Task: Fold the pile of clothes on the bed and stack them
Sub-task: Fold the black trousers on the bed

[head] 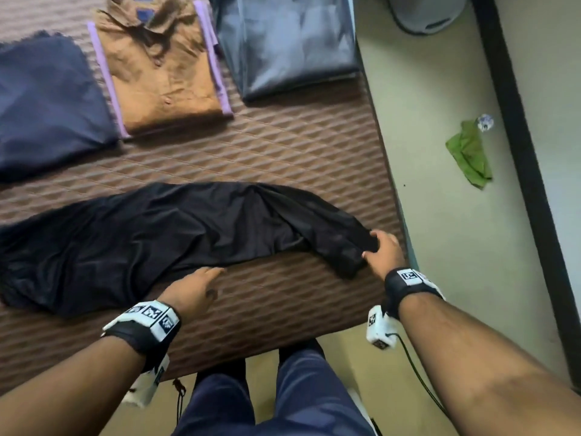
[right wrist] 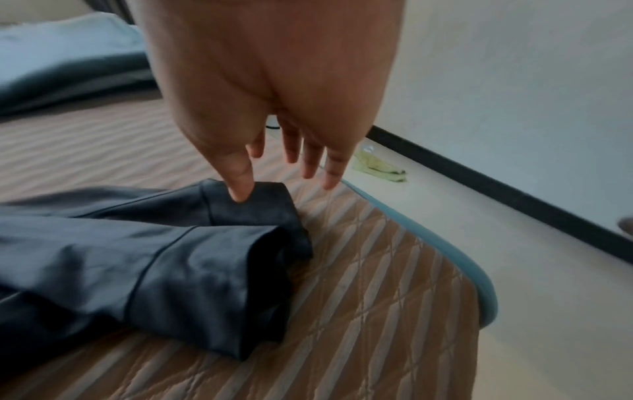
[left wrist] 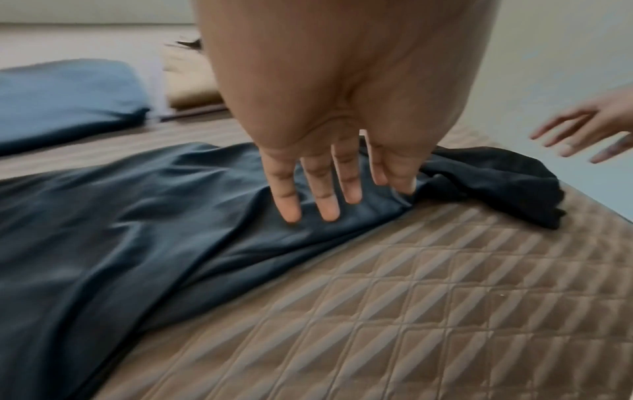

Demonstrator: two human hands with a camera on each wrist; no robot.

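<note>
A long black garment (head: 151, 237) lies stretched across the brown quilted bed (head: 283, 152), its cuffed ends at the right. My left hand (head: 201, 281) hovers at the garment's near edge with fingers (left wrist: 322, 197) straight, tips at the cloth (left wrist: 137, 230). My right hand (head: 382, 247) is at the cuffed end (right wrist: 253, 213); its fingers are straight and the thumb tip (right wrist: 241, 186) touches the cuff. Behind lie folded clothes: a navy piece (head: 47, 102), a tan shirt (head: 163, 67) on purple cloth, a grey piece (head: 289, 45).
The bed's right edge (right wrist: 455, 259) runs close to my right hand, with pale floor beyond. A green cloth (head: 470, 152) and a small crumpled ball (head: 485, 122) lie on the floor by a dark baseboard (head: 518, 152). My legs (head: 283, 398) stand at the bed's near edge.
</note>
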